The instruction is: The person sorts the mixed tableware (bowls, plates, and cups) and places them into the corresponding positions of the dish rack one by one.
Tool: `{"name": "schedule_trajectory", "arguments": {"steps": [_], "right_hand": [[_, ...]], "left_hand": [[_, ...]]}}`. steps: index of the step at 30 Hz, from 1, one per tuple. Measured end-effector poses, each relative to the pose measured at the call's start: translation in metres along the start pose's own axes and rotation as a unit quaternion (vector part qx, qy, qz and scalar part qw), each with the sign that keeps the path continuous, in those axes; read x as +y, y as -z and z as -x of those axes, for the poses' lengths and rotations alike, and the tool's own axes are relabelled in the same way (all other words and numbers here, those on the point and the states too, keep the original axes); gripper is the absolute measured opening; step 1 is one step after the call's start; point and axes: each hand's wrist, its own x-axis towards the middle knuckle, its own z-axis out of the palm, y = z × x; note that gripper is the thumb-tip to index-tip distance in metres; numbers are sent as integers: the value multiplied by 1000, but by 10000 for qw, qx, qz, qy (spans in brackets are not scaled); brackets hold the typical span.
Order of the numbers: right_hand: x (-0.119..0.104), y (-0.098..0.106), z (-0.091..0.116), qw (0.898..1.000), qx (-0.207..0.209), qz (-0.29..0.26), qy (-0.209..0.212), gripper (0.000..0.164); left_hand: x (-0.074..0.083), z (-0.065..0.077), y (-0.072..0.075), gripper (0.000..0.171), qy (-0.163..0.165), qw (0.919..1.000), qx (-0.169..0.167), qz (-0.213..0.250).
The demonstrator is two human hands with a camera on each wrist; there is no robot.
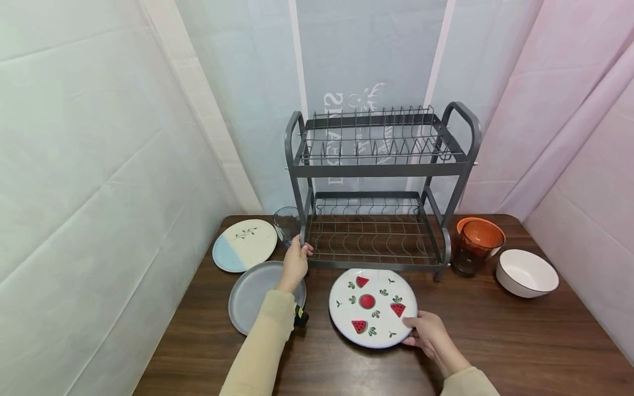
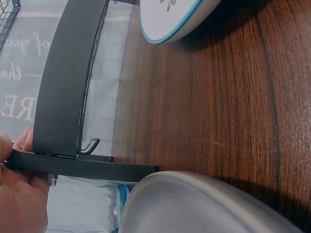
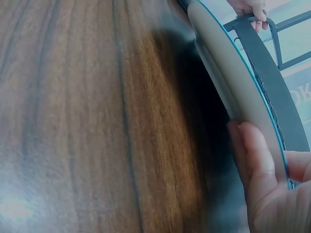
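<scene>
A two-tier dark metal dish rack (image 1: 381, 169) stands at the back of the wooden table. My left hand (image 1: 295, 263) grips its front left leg near the lower tier; the left wrist view shows the hand (image 2: 22, 194) with fingers round the bar. In front of the rack, my right hand (image 1: 427, 334) holds a white plate (image 1: 373, 316) with watermelon pictures by its right edge, thumb on top and fingers underneath. In the right wrist view the plate (image 3: 228, 73) is tilted up off the table, and the right hand (image 3: 272, 179) pinches its rim.
On the left lie a grey plate (image 1: 252, 297), partly under my left forearm, and a cream-and-blue plate (image 1: 252, 242). A clear glass (image 1: 284, 223) stands behind them. To the rack's right are an amber glass (image 1: 468, 253), an orange bowl (image 1: 463, 223) and a white bowl (image 1: 525, 275).
</scene>
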Motion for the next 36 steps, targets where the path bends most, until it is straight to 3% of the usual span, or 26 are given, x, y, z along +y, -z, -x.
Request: {"name": "schedule_trajectory", "arguments": {"steps": [11, 19, 36], "right_hand": [[-4, 3, 12, 9999, 82, 107, 85, 45], [-11, 15, 23, 9998, 86, -110, 120, 44], [-10, 36, 40, 10000, 59, 0, -49, 48]], "left_hand": [[0, 1, 1, 33, -80, 10000, -22, 23], [0, 0, 2, 34, -123, 9999, -16, 37], [2, 1, 2, 30, 29, 9999, -85, 70]]}}
